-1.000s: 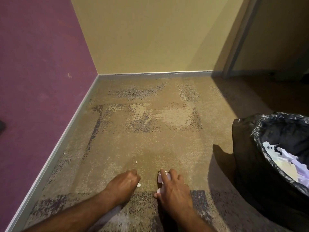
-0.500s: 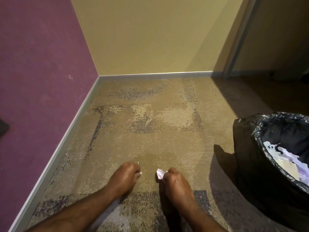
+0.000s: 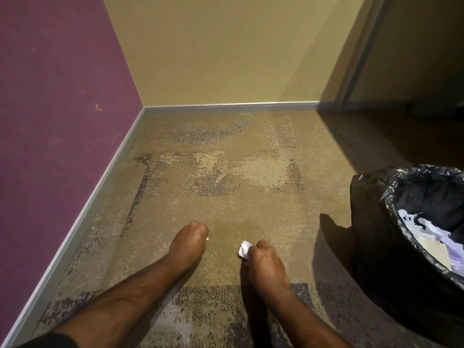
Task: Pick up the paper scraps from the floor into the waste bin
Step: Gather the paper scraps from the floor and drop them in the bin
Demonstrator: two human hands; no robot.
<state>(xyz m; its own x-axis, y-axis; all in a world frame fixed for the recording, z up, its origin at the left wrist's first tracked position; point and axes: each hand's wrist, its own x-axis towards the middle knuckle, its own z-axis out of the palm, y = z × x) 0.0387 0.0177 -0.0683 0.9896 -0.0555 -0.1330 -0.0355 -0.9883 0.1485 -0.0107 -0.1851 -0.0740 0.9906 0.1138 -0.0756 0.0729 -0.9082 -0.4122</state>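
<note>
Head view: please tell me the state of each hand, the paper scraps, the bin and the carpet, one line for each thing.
Left hand: closed, a tiny white paper bit at its fingertips.
Right hand: closed on a crumpled white paper scrap.
Waste bin with black plastic liner: upright, open, holds white paper scraps.
Beige patterned carpet: no other loose scraps visible.

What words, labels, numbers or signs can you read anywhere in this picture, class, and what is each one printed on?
None can be read.
Paper scraps in the waste bin: pale sheets, any print too blurred to read.
Paper scrap in the right hand: white, no legible marks.
Tiny white bit at the left hand: too small to tell.
Walls and carpet: no signs or lettering.
</note>
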